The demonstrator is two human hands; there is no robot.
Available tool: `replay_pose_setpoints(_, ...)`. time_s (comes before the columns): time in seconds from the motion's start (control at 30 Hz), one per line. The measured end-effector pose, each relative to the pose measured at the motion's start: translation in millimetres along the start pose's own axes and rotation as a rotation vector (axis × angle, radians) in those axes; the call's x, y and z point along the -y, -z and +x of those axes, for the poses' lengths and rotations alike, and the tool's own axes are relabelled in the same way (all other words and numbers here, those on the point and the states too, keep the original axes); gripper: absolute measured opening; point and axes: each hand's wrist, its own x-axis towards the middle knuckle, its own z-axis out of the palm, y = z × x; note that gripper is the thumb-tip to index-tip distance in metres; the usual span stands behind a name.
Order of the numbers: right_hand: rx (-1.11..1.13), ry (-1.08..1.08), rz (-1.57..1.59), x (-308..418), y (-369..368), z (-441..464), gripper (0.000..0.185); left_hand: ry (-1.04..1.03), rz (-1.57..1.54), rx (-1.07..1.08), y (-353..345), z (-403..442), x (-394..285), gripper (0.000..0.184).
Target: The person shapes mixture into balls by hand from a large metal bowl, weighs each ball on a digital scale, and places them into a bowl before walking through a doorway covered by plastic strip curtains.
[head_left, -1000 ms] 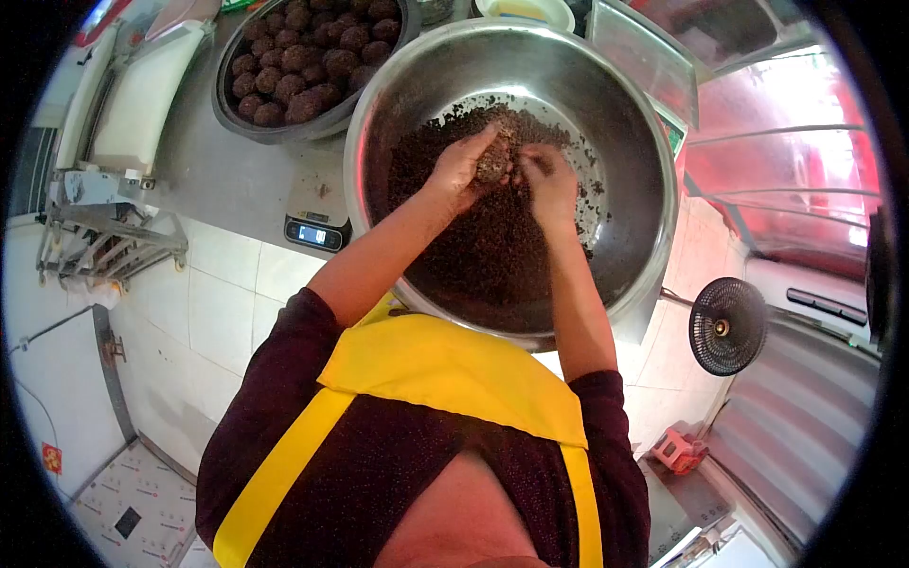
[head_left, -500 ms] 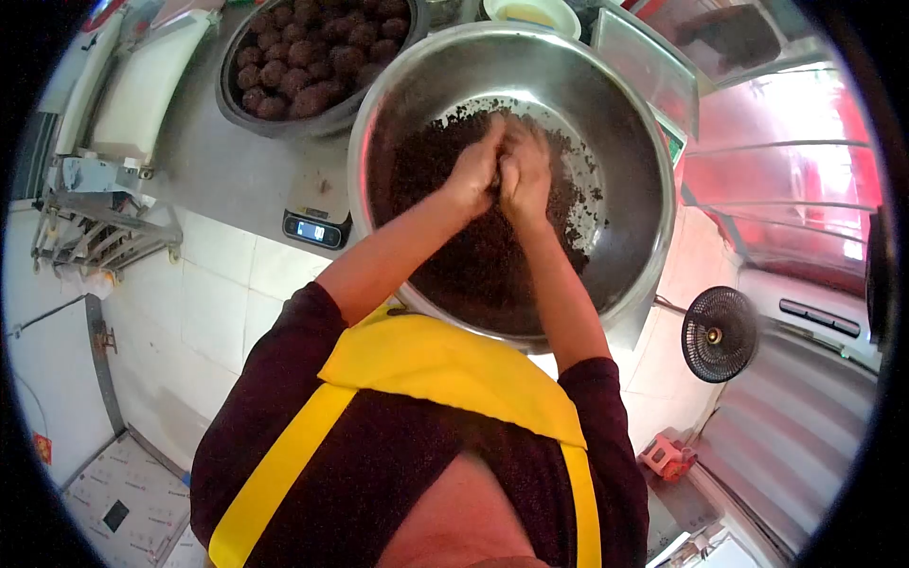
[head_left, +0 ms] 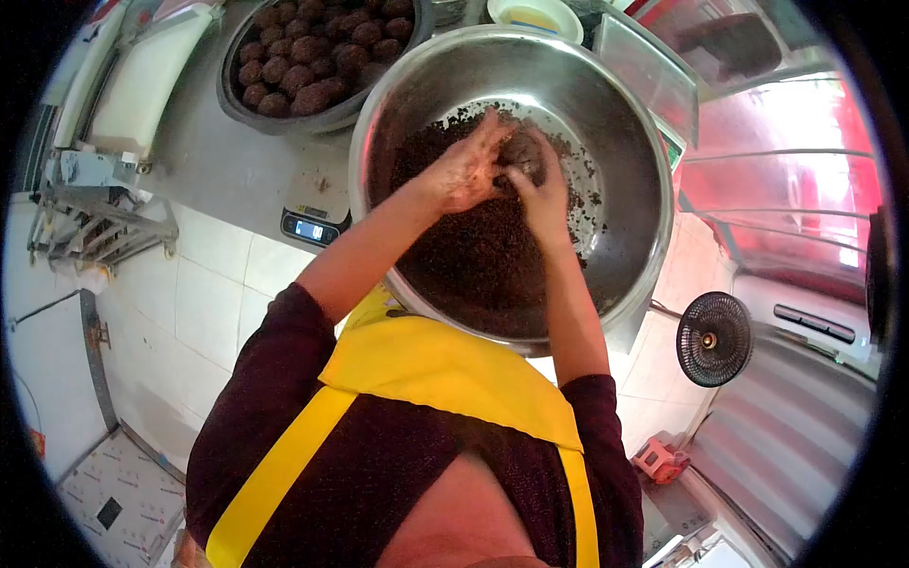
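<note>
A wide steel bowl (head_left: 620, 237) holds loose dark brown crumbs (head_left: 473, 260). Over the crumbs, my right hand (head_left: 542, 189) is curled round a dark brown ball (head_left: 522, 156). My left hand (head_left: 469, 168) is beside it, its fingers stretched and spread along the ball's left side, with crumbs stuck to the skin. At the upper left, a dark oval tub (head_left: 230, 95) is full of several round brown balls (head_left: 308, 49).
A digital scale (head_left: 311, 228) lies at the counter edge, left of the bowl. Behind the bowl are a white dish (head_left: 559, 19) and a clear lidded container (head_left: 644, 66). A black fan (head_left: 715, 339) stands at the right, above a pink basket (head_left: 660, 460).
My hands were pressed together half a second ago and have parted, showing the ball between them. My left fingers have spread. The view has shifted slightly.
</note>
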Motion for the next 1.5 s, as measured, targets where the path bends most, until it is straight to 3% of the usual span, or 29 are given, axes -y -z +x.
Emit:
replay_pose_setpoints(0.03, -0.039, -0.108, -0.024, 14, 9, -1, 0.059, -0.062, 0.210, -0.050, 5, 2, 0, 0.079)
replay_pose_setpoints(0.1, -0.181, -0.316, 0.515, -15, 17, -2, 0.052, -0.185, 0.624, -0.152, 22, 14, 2, 0.075)
replay_pose_setpoints(0.13, -0.213, -0.352, 0.670, -8, 19, -4, 0.045, -0.219, 0.969, -0.101, 29, 17, -4, 0.059)
replay_pose_setpoints(0.23, -0.054, -0.492, 0.889, -13, 30, -8, 0.046, -0.006, 1.707, -0.207, 29, 28, -4, 0.056)
replay_pose_setpoints(0.27, -0.051, -0.490, 0.842, -13, 31, -11, 0.047, -0.116, 1.824, -0.204, 32, 27, 9, 0.067)
replay_pose_setpoints(0.37, 0.054, -0.583, 0.736, -19, 44, -12, 0.045, -0.492, 2.305, -0.383, 18, 18, 19, 0.074)
replay_pose_setpoints(0.5, 0.085, -0.540, 0.707, -20, 43, -20, 0.045, -0.522, 1.742, 0.133, 4, 17, 10, 0.079)
replay_pose_setpoints(0.53, 0.128, -0.545, 0.680, -23, 43, -20, 0.046, -0.505, 1.764, 0.217, -3, 13, 6, 0.077)
replay_pose_setpoints(0.63, 0.121, -0.449, 0.556, -10, 36, -20, 0.047, -0.398, 1.753, 0.187, 1, 14, 7, 0.075)
replay_pose_setpoints(0.67, 0.091, -0.403, 0.508, -5, 35, -21, 0.047, -0.451, 1.731, 0.153, 3, 12, 8, 0.074)
replay_pose_setpoints(0.87, 0.116, -0.541, 0.515, -10, 40, -18, 0.044, -0.486, 1.676, 0.091, 19, 14, 12, 0.068)
replay_pose_setpoints(0.97, 0.111, -0.549, 0.272, -36, 40, -16, 0.038, -0.405, 1.735, 0.038, 27, 15, 16, 0.065)
replay_pose_setpoints(1.07, 0.051, -0.414, -0.083, -50, 48, -16, 0.034, -0.498, 1.728, 0.011, 24, -1, -2, 0.065)
replay_pose_setpoints(1.13, -0.031, -0.478, 0.141, -70, 53, -19, 0.033, -0.589, 1.739, -0.080, 26, -26, -30, 0.064)
replay_pose_setpoints(1.23, -0.033, -0.516, 0.176, -52, 58, -20, 0.033, -0.687, 1.685, -0.260, 18, -99, -86, 0.062)
replay_pose_setpoints(1.3, -0.016, -0.486, 0.226, -59, 58, -22, 0.032, -0.707, 1.847, -0.386, 41, -148, -111, 0.061)
replay_pose_setpoints(1.5, -0.003, -0.567, 0.365, -70, 45, -19, 0.033, -0.320, 1.827, -0.659, 178, -192, -65, 0.057)
